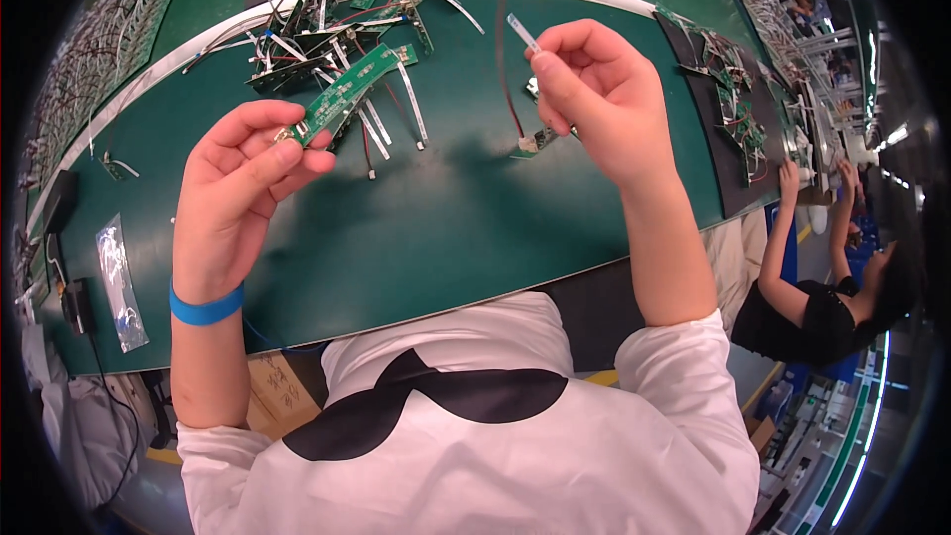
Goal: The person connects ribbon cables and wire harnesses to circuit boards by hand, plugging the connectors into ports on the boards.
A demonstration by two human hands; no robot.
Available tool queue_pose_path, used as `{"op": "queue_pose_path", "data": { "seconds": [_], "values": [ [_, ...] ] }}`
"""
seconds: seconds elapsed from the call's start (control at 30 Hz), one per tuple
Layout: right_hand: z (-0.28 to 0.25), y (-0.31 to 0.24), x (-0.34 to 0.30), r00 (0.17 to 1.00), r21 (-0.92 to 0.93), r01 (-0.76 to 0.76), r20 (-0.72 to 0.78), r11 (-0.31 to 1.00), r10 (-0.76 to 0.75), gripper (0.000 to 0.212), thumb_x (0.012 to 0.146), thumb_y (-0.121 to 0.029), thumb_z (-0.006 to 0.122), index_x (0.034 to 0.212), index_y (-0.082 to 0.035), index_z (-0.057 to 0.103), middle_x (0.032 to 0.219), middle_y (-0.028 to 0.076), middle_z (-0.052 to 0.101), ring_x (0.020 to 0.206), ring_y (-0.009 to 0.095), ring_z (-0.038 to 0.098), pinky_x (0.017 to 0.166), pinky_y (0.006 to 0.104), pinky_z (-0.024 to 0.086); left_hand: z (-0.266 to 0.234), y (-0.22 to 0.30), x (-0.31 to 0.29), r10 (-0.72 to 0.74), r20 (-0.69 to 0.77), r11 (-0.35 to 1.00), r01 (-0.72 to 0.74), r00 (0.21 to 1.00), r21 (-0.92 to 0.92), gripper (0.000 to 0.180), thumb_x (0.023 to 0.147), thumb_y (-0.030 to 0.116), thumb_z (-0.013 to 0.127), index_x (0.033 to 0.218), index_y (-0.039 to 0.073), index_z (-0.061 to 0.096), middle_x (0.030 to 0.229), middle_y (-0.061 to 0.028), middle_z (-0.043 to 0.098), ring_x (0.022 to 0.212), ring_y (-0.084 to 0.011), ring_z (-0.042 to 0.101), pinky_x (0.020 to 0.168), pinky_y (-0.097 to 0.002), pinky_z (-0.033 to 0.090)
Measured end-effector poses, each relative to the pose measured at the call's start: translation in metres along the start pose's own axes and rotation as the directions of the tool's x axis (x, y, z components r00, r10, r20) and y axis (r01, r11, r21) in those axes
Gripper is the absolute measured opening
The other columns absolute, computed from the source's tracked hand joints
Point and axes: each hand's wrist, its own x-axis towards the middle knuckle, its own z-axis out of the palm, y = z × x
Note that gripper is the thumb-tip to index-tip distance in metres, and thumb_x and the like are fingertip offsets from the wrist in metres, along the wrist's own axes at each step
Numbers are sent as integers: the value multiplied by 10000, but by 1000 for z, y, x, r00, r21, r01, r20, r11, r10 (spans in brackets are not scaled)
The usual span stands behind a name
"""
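My left hand (230,178) pinches one end of a long, narrow green circuit board (349,87), holding it tilted over the table. A blue band circles that wrist. Between the thumb and index finger of my right hand (612,104) is a short white flat ribbon cable (522,32), its free end pointing up and left. The cable and the board are apart. Below my right hand lies a small circuit board (536,143) with a brown wire rising from it; my fingers partly hide it. White cables with small plugs (411,104) hang beyond the held board.
A tangled pile of circuit boards and cables (287,45) sits at the back of the green table (436,248). More boards (728,104) lie on a dark mat at right. A clear plastic bag (120,282) lies at left. Another person (817,312) works at far right.
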Motion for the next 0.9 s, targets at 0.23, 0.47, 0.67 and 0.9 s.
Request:
{"op": "queue_pose_path", "data": {
  "seconds": [0.23,0.47,0.67,0.9],
  "values": [
    [24,-6,-19,984,-230,178,27,957,-177,60,848,-30,590,873,24,581,792,14,556,633,33,488,526,173,385,7,1,-3,-21,-11,1000,21,1000,14,227,856,14,545,1078,-33,533,952,-146,644,884,-197,645,821,-296,519],
    [26,-10,-11,954,-13,-27,298,1000,30,25,827,13,585,824,33,601,752,5,549,630,32,492,516,178,383,17,0,9,-119,75,990,113,990,84,277,832,-1,559,1104,-17,509,971,-145,641,882,-190,645,813,-272,510],
    [51,-5,-7,951,-104,-165,247,981,186,49,773,54,628,821,61,633,701,24,580,571,37,500,479,154,364,11,-15,13,-261,114,965,259,959,36,293,786,-64,572,1071,-29,517,948,-151,653,876,-219,655,799,-287,525],
    [57,14,-8,967,-134,-234,75,963,245,103,707,101,647,803,74,618,781,78,581,533,46,477,437,141,305,6,-34,8,-334,24,939,334,942,-84,291,791,-77,555,1081,-63,529,979,-169,641,870,-250,656,788,-326,544]
  ]
}}
